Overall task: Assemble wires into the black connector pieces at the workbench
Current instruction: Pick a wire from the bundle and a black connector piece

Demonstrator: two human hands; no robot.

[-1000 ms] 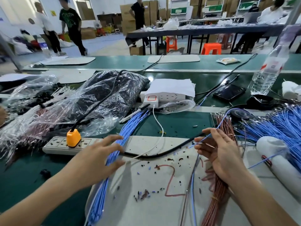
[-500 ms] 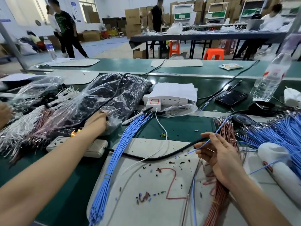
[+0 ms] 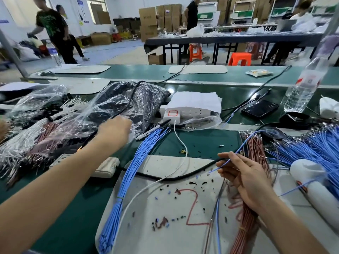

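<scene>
A single blue wire [image 3: 233,158] is pinched between the thumb and fingertips of the right hand [image 3: 244,177], above a grey mat [image 3: 165,235] marked with a red "2" and strewn with small dark bits. Under that hand runs a bundle of reddish-brown wires [image 3: 255,147]; a tied blue bundle [image 3: 132,171] lies across the mat's left edge. The left hand [image 3: 114,132] is stretched out to a clear plastic bag [image 3: 132,99] full of black pieces. Its fingers are hidden against the plastic, so I cannot tell whether they grip.

The green surface [image 3: 201,142] also carries a white power strip [image 3: 185,112], a phone [image 3: 260,108] and a water bottle [image 3: 304,85]. Beyond is a workshop floor: stacked cardboard boxes [image 3: 148,17], orange stools [image 3: 240,58], a long dark table, people standing.
</scene>
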